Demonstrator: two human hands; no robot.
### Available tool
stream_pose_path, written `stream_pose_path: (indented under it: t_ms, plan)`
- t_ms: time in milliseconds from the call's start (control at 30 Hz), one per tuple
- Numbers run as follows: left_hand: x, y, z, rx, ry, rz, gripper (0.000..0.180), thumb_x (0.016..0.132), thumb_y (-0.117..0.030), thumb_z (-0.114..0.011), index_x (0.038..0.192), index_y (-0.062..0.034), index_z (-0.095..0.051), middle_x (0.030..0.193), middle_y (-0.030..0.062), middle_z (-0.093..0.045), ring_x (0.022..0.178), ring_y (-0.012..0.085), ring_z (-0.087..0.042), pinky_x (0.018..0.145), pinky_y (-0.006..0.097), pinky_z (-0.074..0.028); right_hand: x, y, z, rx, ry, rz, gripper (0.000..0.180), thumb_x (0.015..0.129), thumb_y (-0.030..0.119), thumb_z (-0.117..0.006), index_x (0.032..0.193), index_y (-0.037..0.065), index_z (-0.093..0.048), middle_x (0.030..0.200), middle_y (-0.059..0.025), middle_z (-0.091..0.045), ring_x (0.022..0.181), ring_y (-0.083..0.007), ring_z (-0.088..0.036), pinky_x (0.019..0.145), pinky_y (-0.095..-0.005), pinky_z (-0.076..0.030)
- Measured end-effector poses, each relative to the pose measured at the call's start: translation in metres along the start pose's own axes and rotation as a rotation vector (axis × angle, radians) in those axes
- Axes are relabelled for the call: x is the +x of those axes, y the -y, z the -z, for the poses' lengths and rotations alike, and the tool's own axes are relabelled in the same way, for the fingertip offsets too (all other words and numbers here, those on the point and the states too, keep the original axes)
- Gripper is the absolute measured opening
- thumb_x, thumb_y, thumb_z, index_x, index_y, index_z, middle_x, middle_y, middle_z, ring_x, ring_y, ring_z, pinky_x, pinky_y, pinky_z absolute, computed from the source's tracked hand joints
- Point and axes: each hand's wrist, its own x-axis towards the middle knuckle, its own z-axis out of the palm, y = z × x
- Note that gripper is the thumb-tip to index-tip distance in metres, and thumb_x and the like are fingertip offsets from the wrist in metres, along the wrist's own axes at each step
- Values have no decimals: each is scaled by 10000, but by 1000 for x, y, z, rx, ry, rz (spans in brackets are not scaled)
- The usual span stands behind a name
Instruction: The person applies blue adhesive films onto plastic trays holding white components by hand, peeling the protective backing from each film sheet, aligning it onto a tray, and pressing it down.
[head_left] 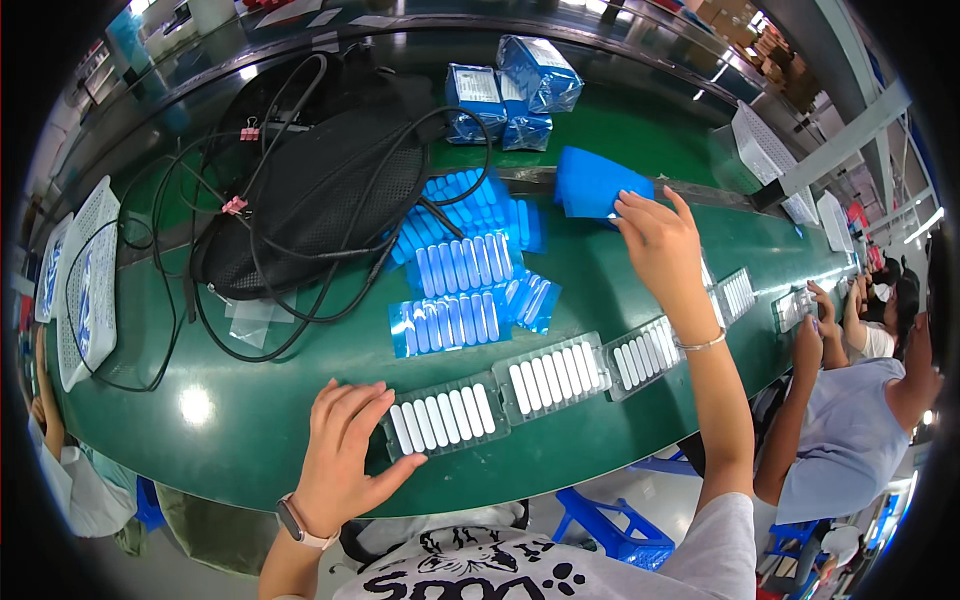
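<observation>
Several clear plastic trays with white rounded strips lie end to end along the near side of the green table. My left hand (345, 450) spans the end of the leftmost tray (440, 418), its fingers at the far corner and its thumb at the near one. Farther right along the row are a second tray (553, 377) and a third tray (645, 356). Beyond the row, my right hand (660, 240) pinches the near right edge of a blue stack of sheets (595, 182). Blue film sheets with strips (460, 265) lie in an overlapping pile at the middle.
A black mesh bag (330, 190) with looping black cables sits left of the pile. Blue wrapped packs (520, 90) stand at the back. White baskets (92, 290) are at the left and far right. Co-workers (840, 430) sit along the right; a blue stool (615, 535) is below.
</observation>
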Motion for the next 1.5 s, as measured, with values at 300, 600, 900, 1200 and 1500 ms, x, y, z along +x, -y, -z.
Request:
stream_pose_path:
  t_ms: [300,600,900,1200,1500]
  plan:
    - [24,-22,-4,-501,-197,66,348,800,-100,-724,1111,2,-608,1125,147,-604,1006,260,-597,849,353,-488,14,77,60,1376,127,-844,88,873,49,-689,890,-34,-666,815,-44,-691,748,-73,-622,686,-218,-491]
    - [33,-21,11,-1446,-44,533,200,921,-121,-635,1006,58,-658,854,96,-665,716,155,-637,629,287,-544,-11,145,78,1609,730,-636,160,827,43,-718,977,-1,-685,858,-64,-685,747,-136,-631,723,-277,-502]
    - [7,-28,9,-1551,-62,619,114,888,-35,-662,967,44,-687,889,90,-680,777,111,-631,687,240,-549,-16,222,84,1085,146,-361,364,670,110,-850,971,-10,-685,926,-141,-663,744,-228,-647,645,-310,-529]
    - [-22,-12,29,-1051,149,357,84,770,20,-744,841,-5,-707,821,114,-699,728,190,-676,653,276,-523,-50,248,87,1538,365,-695,143,802,-9,-678,942,-25,-704,954,-155,-701,820,-226,-683,717,-299,-542]
    - [-36,-6,21,-1256,161,376,118,752,29,-758,857,-19,-732,816,108,-701,720,177,-670,628,266,-516,-52,251,95,1483,294,-533,410,678,133,-851,1011,-34,-678,1042,-168,-674,879,-282,-662,743,-346,-538]
